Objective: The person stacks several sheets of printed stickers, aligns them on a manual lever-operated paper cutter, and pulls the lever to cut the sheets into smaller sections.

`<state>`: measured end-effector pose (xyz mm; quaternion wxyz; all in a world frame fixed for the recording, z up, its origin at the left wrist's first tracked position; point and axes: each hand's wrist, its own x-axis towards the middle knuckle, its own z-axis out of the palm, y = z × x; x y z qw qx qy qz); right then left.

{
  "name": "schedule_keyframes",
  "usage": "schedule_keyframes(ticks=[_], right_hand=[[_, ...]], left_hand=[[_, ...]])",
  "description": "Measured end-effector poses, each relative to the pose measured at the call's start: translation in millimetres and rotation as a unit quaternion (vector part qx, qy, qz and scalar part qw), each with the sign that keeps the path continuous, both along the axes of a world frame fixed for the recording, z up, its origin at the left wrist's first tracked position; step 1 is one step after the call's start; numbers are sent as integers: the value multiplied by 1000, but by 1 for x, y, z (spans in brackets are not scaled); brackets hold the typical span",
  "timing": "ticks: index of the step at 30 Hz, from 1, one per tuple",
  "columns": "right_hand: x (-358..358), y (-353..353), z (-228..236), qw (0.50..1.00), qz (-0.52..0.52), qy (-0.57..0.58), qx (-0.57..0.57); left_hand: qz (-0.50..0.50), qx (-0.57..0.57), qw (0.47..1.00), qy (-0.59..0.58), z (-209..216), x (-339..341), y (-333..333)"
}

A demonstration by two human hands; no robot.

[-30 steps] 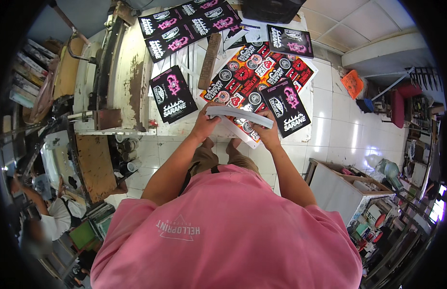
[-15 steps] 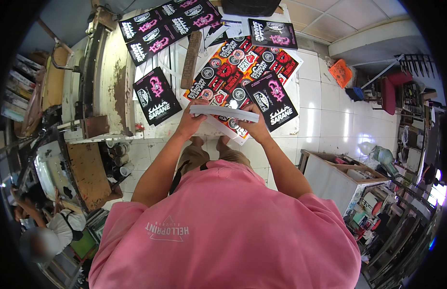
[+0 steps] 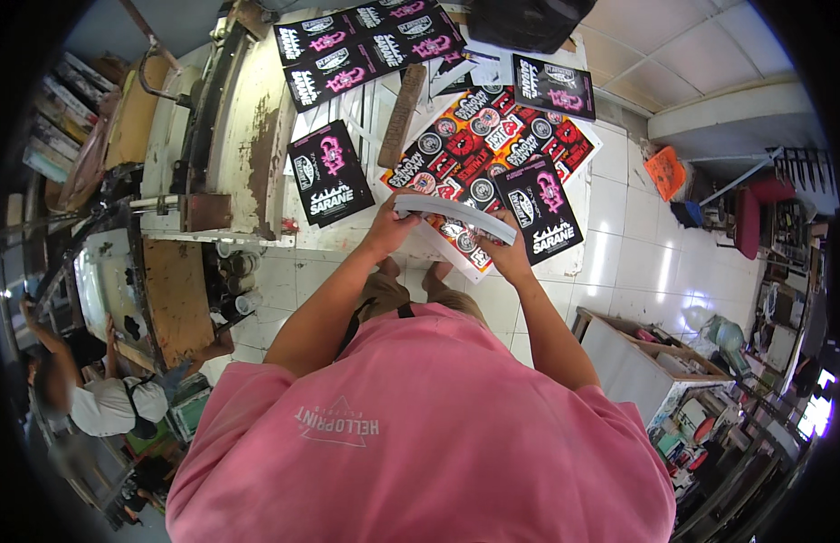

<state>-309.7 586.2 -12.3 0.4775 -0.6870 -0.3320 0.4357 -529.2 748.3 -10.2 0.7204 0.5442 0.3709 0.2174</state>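
Observation:
My left hand (image 3: pixel 390 230) is closed round the left end of a stack of sheets (image 3: pixel 458 215). My right hand (image 3: pixel 509 255) grips its right end. The stack shows its pale grey-white edge, bows upward in the middle and slopes down to the right. It is above the near edge of a sheet of red, orange and black printed stickers (image 3: pixel 429 172) on the white table (image 3: pixel 334 237). To the left lies a black printed sheet (image 3: pixel 357 201) with pink and white graphics. A similar black sheet (image 3: pixel 539 249) lies beside my right hand.
A worn wooden bar (image 3: pixel 402 116) lies across the papers. Larger black printed sheets (image 3: pixel 370 45) cover the table's far left, another black sheet (image 3: pixel 554 88) its far right. A black bag-like object (image 3: pixel 529 20) stands behind. A co-worker (image 3: pixel 112 403) is at lower left, a cabinet (image 3: pixel 624 353) at right.
The view has shifted, so the table and its sheets appear farther right and slightly lower. The stack in my hands has become more bowed and tilts down to the right. Both hands keep their hold.

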Motion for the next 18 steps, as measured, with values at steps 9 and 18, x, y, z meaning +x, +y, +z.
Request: schedule_keyframes(ticks=[9, 18], right_hand=[[-6, 4, 6, 1000, -8, -1, 18], [3, 1, 6, 997, 44, -57, -8]], left_hand=[[-14, 77, 996, 29, 8, -2, -5], [-20, 34, 999, 36, -15, -2, 3]])
